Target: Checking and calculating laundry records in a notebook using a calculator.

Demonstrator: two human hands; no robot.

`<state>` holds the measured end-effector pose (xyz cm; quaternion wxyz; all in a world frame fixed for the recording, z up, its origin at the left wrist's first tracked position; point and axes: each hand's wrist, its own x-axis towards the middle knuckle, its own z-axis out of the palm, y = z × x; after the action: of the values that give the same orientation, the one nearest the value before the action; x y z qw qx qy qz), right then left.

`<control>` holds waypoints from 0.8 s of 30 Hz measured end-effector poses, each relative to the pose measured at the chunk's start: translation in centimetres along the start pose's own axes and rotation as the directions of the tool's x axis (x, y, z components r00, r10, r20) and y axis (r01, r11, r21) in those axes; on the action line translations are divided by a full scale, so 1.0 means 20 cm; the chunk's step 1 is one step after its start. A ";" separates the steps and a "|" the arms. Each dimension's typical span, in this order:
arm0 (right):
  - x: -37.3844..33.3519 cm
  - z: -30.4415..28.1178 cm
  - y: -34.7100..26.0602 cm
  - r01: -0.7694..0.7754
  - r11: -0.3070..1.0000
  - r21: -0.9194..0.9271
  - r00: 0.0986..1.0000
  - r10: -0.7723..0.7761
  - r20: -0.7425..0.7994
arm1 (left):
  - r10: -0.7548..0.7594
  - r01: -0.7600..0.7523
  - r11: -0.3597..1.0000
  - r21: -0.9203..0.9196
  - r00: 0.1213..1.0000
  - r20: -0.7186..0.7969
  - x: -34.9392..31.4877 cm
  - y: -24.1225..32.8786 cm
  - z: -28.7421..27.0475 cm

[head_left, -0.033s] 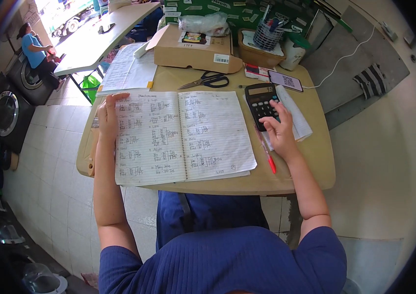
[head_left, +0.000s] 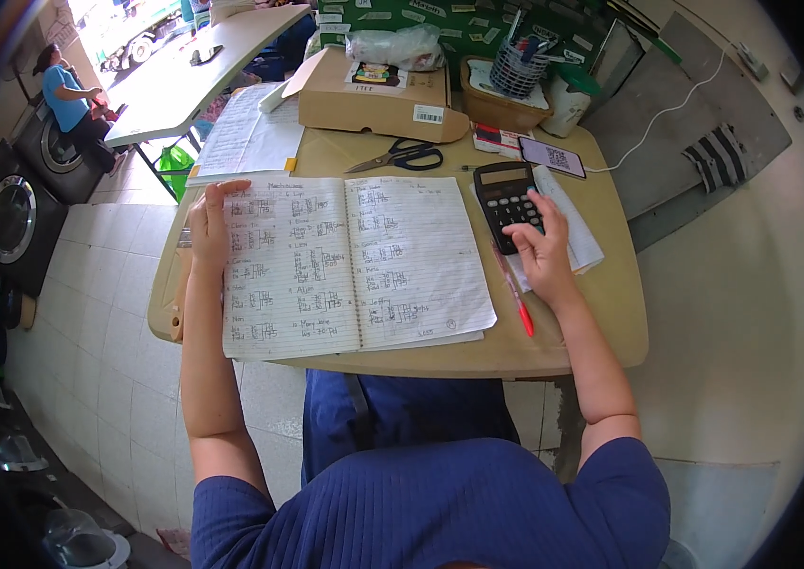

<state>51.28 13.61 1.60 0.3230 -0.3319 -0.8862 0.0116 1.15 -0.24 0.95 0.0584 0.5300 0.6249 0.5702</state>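
Observation:
An open spiral notebook (head_left: 411, 275) with handwritten lists on both pages lies in front of me on the tan table. My left hand (head_left: 211, 226) rests along its upper left edge, fingers stretched toward the top corner. At the notebook's right is a black calculator (head_left: 495, 211), tilted slightly. Over its right-side keys hovers or rests my right hand (head_left: 546, 248), thumb and fingers apart and holding nothing; whether a fingertip presses a key, I cannot tell. Just below the calculator lies a red-capped pen (head_left: 524, 318). Folded white paper (head_left: 575, 232) sits partly behind my right hand.
Black scissors (head_left: 396, 156) lie above the notebook, before a cardboard box (head_left: 374, 100). Further right are a phone (head_left: 554, 156) on a white cable and a pen basket (head_left: 518, 71). Written sheets (head_left: 248, 133) lie far left. Beyond, a person (head_left: 68, 100) sits by washing machines (head_left: 11, 218).
My right fingers have shifted slightly over the calculator keys, and the digits on its display no longer show clearly. My left hand and the notebook stay where they were.

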 end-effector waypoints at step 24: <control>-0.04 -0.05 0.13 -0.247 0.968 0.040 0.925 0.248 -0.289 | 0.006 -0.006 1.000 0.005 1.000 0.017 0.01 0.00 0.00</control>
<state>53.90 14.99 1.34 0.4464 -0.4388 -0.7798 0.0045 1.08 -0.15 0.97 0.0607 0.5368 0.6241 0.5645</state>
